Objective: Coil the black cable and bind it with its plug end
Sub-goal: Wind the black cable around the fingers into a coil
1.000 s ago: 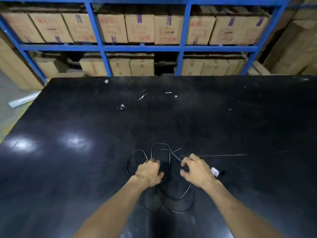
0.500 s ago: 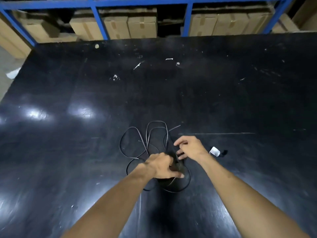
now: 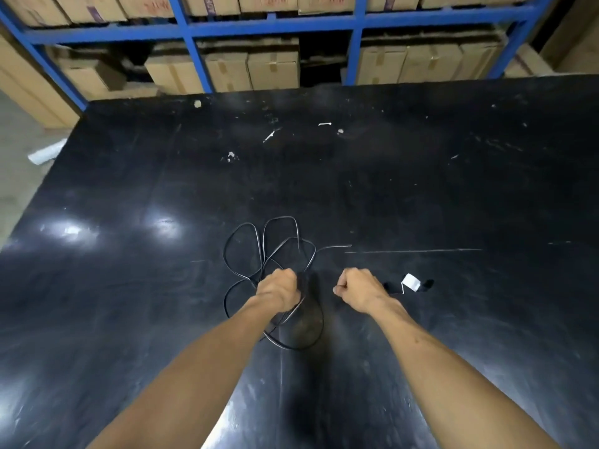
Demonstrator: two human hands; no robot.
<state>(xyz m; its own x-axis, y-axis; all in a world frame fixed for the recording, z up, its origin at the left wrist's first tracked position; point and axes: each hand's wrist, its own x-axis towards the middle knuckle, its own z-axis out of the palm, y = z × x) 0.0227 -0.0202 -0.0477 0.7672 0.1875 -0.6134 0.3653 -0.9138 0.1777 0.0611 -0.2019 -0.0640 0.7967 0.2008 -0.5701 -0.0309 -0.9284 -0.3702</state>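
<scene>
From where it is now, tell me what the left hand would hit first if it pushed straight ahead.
The left hand points away from the person, toward the loose loops of the black cable lying just beyond its knuckles. It would likely meet those first, though height above the table is unclear.

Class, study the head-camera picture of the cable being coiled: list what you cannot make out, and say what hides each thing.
1. Middle of the black cable: hidden under the closed left hand, head view.
2. What the right hand pinches: fingers curl over it; black on black table.
3. Plug end: its link to the loops is lost behind the right hand.
4. Printing on the cardboard boxes: too small and blurred.
</scene>
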